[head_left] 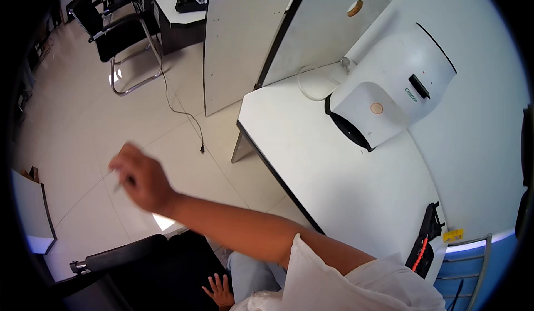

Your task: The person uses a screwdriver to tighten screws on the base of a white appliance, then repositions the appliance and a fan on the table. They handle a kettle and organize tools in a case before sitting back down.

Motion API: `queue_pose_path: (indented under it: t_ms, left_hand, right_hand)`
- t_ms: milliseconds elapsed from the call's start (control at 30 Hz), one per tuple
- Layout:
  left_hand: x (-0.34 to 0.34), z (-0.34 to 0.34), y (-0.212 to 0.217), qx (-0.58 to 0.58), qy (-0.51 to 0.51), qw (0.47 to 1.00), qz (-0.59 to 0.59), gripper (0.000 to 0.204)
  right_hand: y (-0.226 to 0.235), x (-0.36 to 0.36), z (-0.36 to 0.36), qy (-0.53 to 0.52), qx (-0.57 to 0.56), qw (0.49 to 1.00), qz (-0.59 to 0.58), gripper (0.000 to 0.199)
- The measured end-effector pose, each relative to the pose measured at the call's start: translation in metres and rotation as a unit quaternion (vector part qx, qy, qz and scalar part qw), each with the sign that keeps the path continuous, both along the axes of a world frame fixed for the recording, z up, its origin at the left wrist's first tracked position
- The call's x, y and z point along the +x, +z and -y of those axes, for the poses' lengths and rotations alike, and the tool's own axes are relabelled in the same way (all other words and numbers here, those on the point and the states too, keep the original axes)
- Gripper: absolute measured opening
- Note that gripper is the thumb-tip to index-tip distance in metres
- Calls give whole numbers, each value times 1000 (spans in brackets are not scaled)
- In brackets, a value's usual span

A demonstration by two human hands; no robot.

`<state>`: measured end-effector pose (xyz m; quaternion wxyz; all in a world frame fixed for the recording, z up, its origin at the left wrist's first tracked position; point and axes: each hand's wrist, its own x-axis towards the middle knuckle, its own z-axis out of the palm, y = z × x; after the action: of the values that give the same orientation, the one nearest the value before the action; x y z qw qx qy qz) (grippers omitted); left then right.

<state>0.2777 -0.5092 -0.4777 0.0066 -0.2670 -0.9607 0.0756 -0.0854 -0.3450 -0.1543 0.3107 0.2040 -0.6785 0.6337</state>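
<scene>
The right hand (143, 180) is held out to the left, over the tiled floor (83, 138) and apart from the white desk (345, 172). It is blurred, but its fingers are seen to be curled and pressed together around a small slender thing (131, 181), partly dark. This thing is located inside the grip; its exact kind cannot be told. The forearm is stretched from a white sleeve (311, 277) near the lower edge. The left hand (220, 292) is placed low, beside the grey-blue trousers (253, 272), against a black surface (181, 266); its fingers are spread, and nothing is seen to be pinched by them.

On the desk, a large white rounded appliance (386, 60) is set near the wall, and a pale tube (307, 96) is looped just beside it. At the near end of the desk, a black case (430, 221) is laid with a red coiled piece (421, 253) on it. On the floor, a dark cord (167, 97) is stretched down to its plug (202, 149), near a black chair (111, 45) by which a metal frame is shown.
</scene>
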Motion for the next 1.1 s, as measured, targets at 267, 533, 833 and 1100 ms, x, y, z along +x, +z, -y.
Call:
queue_pose_path:
  t_ms: [267,533,833,1100]
  left_hand:
    - [-16,45,42,135,60,967,208,76]
    - [-38,68,62,99,75,938,324,76]
    - [-119,42,135,75,-7,914,399,55]
    - [-347,1,241,162,-108,955,225,60]
  right_hand:
    - [-11,0,-61,-131,7,990,52,15]
    - [19,65,-147,-215,-73,953,202,9]
    - [12,242,-301,-537,257,691,410,12]
    - [17,297,-328,-536,356,617,453,22]
